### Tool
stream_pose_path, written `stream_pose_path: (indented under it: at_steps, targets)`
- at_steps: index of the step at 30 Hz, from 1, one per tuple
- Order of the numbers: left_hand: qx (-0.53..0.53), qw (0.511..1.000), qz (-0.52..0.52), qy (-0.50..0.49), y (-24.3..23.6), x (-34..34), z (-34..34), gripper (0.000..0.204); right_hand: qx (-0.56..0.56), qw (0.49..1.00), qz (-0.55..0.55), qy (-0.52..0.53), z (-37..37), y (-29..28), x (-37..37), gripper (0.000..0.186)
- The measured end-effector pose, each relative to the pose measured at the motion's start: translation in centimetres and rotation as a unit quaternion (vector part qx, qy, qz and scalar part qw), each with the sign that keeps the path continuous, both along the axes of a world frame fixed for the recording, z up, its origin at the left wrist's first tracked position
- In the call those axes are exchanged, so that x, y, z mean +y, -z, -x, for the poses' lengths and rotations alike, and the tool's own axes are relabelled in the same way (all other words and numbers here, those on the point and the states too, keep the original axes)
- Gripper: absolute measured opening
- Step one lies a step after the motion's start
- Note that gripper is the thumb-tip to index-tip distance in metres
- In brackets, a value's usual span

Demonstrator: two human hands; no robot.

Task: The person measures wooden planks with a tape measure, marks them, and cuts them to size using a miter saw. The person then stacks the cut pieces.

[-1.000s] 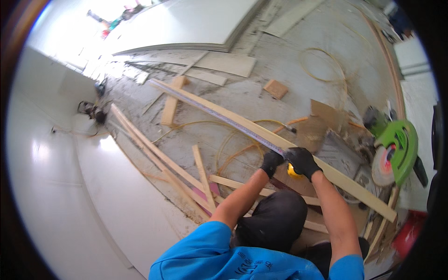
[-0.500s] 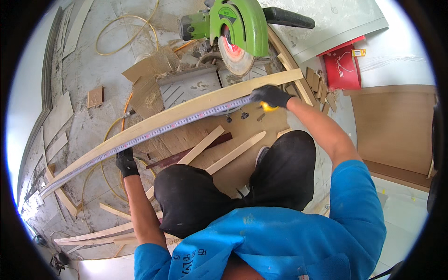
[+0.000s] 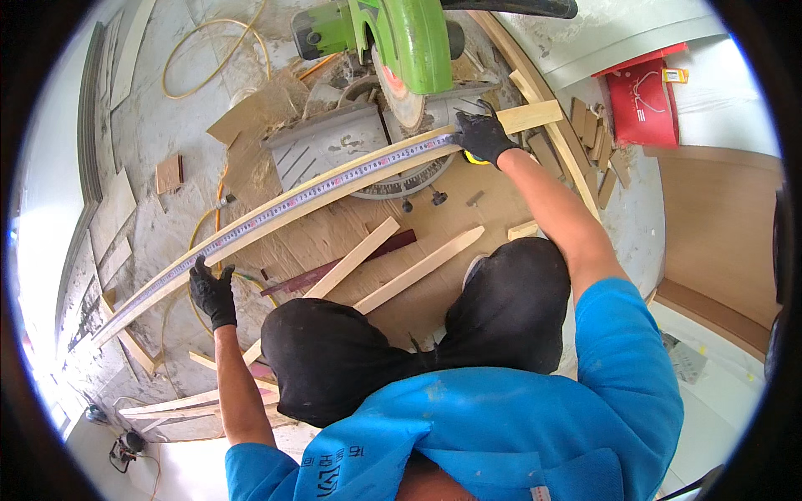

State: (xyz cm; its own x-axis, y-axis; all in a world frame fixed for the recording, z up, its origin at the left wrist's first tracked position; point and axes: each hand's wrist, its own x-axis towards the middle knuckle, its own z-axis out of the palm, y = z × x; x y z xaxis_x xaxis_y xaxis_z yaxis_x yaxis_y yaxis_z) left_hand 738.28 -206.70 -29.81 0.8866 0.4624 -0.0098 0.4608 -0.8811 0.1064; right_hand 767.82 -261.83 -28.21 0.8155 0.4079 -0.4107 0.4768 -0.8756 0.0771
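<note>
Head view: right hand (image 3: 481, 138) holds tape measure (image 3: 288, 205) (extended) along timber (image 3: 535, 115)

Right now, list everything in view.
Saw: one, green, top
Long board: one, pale, across the saw's base
Tape measure: one, white and yellow, along the long board
Short boards: several, pale, centre
Strip: one, dark red, under a short board
Block: one, brown, left
Hose: count unclear, yellow, upper left
Wood scraps: several, brown, right of saw
Bag: one, red, upper right
Panel: one, brown, right
Knees: two, black, lower centre
Shirt: one, blue, bottom
Left hand: one, black-gloved, at long board's edge
Right hand: one, black-gloved, at tape measure
</note>
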Motion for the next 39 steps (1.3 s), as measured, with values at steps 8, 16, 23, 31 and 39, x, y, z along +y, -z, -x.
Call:
stream_pose_path:
  at_steps: [8,16,23,31,39]
  targets:
    - [0.222,0.958,-0.09,0.159,-0.1,3.6,-5.6,0.102,-0.047,0.995,-0.075,0.038,0.2,0.4,0.3,0.058]
    - [0.097,0.955,-0.042,0.276,0.2,3.7,-10.6,0.068,-0.044,0.99,-0.064,0.121,-0.5,-0.1,-2.4,0.054]
    - [0.099,0.95,-0.045,0.291,1.4,1.3,-17.4,0.069,-0.138,0.98,-0.04,0.136,-1.3,1.7,-6.4,0.059]
    - [0.149,0.945,-0.05,0.287,1.1,-0.8,-20.2,0.071,-0.122,0.978,-0.01,0.171,-2.8,2.0,-7.4,0.06]
    - [0.136,0.95,-0.052,0.276,1.6,0.3,-19.4,0.068,-0.071,0.982,-0.024,0.175,-3.4,0.7,-6.0,0.064]
